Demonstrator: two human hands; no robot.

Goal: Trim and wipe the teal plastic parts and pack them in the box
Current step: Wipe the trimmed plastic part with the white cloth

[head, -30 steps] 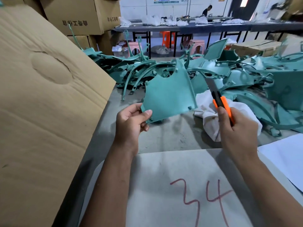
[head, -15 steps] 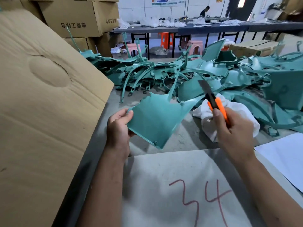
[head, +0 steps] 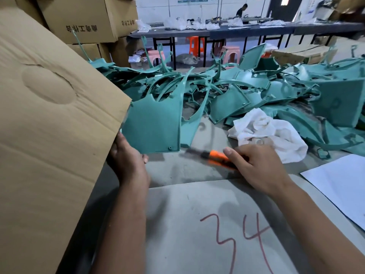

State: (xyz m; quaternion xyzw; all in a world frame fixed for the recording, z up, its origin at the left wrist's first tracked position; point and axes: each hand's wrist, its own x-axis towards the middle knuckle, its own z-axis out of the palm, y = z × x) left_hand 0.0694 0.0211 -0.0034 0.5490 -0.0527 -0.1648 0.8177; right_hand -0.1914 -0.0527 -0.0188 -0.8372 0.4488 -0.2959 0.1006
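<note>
We judge the trimming step to be in hand. The left hand grips a flat teal panel by its lower left corner and holds it upright at about 10 o'clock from the frame centre, hard against the edge of the large cardboard box flap. The right hand, at 3 o'clock from that panel, is clenched around an orange-and-black utility knife. The knife lies near level, its blade end pointing toward the panel's lower right corner and just short of it; the blade is motion-blurred, so we cannot tell whether it is extended.

We judge that the next move calls for bringing the blade to the panel's bottom edge and drawing it along at a shallow angle, away from the left thumb, while the panel is held rigid. Wiping should follow: a crumpled white rag lies at 1 o'clock from the right hand, in front of the heap of teal parts.

Writing: the grey sheet at 6 o'clock bears a hand-drawn red "34". The stacked cartons at 11 o'clock carry dark printed characters, seen upside down and not legible to us. Wall signage at 12 o'clock is too small to read.
</note>
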